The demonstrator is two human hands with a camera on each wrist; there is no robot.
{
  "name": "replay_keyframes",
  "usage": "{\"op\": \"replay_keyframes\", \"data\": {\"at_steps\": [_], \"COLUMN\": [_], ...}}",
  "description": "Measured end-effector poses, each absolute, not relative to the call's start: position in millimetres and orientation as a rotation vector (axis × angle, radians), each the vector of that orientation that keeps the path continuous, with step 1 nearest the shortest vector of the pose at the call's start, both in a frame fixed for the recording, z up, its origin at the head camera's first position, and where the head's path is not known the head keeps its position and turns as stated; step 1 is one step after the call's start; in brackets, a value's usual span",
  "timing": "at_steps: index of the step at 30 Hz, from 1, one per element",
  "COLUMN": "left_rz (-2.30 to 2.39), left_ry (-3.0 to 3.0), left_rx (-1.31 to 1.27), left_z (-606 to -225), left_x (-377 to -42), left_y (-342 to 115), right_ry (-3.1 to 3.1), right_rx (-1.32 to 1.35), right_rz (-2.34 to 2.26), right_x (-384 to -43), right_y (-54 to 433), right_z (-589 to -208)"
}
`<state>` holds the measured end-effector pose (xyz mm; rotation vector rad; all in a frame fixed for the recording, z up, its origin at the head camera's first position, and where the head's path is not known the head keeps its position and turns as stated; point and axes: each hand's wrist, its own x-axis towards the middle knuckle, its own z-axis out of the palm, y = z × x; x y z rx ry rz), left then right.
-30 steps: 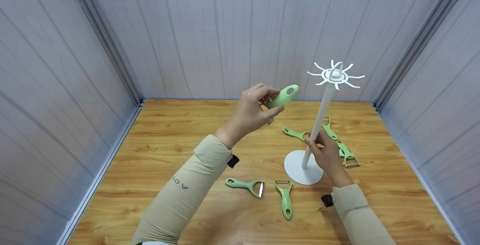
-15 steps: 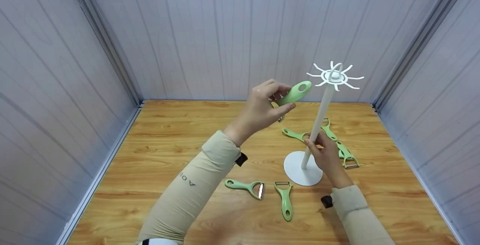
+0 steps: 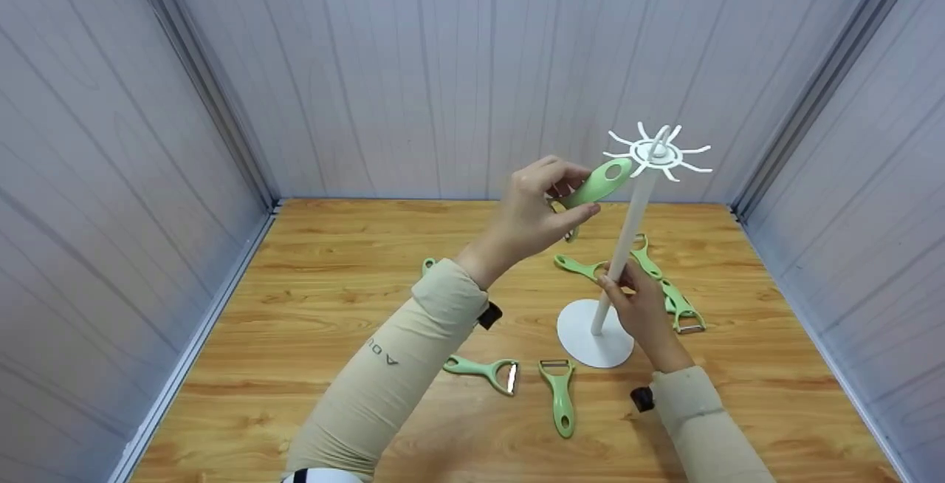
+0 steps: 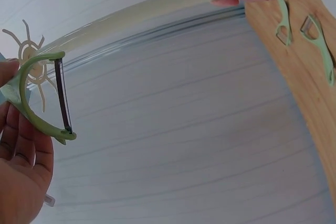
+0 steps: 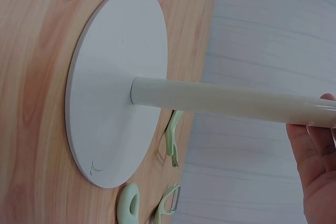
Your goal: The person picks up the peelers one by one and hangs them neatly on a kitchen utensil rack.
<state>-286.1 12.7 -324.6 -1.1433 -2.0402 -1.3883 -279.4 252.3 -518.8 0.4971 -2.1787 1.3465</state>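
Note:
My left hand (image 3: pixel 535 206) pinches a light green peeler (image 3: pixel 604 182) between thumb and fingers, its handle with the oval hole pointing up and right. That handle end is right beside a hook of the white hook stand (image 3: pixel 633 228); whether they touch, I cannot tell. In the left wrist view the peeler's blade end (image 4: pixel 63 95) faces away from the palm, with the stand's hook ring (image 4: pixel 32 59) behind it. My right hand (image 3: pixel 644 309) grips the stand's pole low down, above the round white base (image 5: pixel 118 87). The hooks hold nothing.
Two peelers lie in front of the base, one peeler (image 3: pixel 483 371) pointing sideways and another peeler (image 3: pixel 561 398) lengthwise. Several more, such as this peeler (image 3: pixel 683 306), lie behind and right of the pole. A peeler handle (image 3: pixel 428 265) shows behind my left sleeve. Panel walls enclose the wooden table (image 3: pixel 332 261).
My left hand has moved right with the peeler, bringing its handle up to the hooks. The hook ring has turned a little. My right hand stays on the pole.

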Motion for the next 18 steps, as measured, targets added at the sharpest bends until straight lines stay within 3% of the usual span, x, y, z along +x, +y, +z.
{"op": "replay_keyframes", "data": {"at_steps": [18], "left_rz": [-1.391], "left_ry": [-2.052], "left_rx": [-1.160], "left_z": [-328], "left_x": [-286], "left_y": [32], "right_ry": [-2.181], "right_rx": [0.441], "right_rz": [1.363], "right_x": [-278], "right_y": [248], "right_z": [-517]}}
